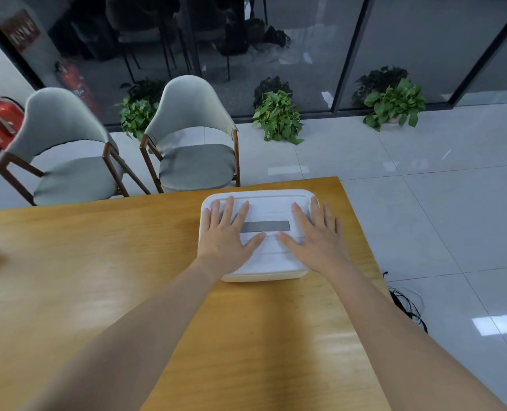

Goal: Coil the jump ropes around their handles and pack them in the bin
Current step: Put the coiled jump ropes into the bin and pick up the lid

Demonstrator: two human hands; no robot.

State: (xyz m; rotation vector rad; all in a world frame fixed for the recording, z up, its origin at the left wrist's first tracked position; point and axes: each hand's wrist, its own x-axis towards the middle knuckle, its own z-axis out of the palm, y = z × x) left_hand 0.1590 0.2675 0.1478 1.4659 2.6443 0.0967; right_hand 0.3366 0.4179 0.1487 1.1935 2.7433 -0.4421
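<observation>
A white plastic bin (268, 275) stands near the far right corner of the wooden table (98, 262), and its white lid (271, 207) with a grey rectangular label is on top. My left hand (227, 232) lies flat on the left half of the lid, fingers spread. My right hand (316, 234) lies flat on the right half, fingers spread too. Neither hand holds anything. No jump rope is in sight; the lid hides whatever is inside the bin.
Two grey chairs (192, 137) with wooden frames stand beyond the table's far edge. Potted plants (279, 117) line a glass wall. The table's right edge runs close to the bin, with tiled floor and black cables (406, 304) beyond. A red fire extinguisher (0, 118) is at far left.
</observation>
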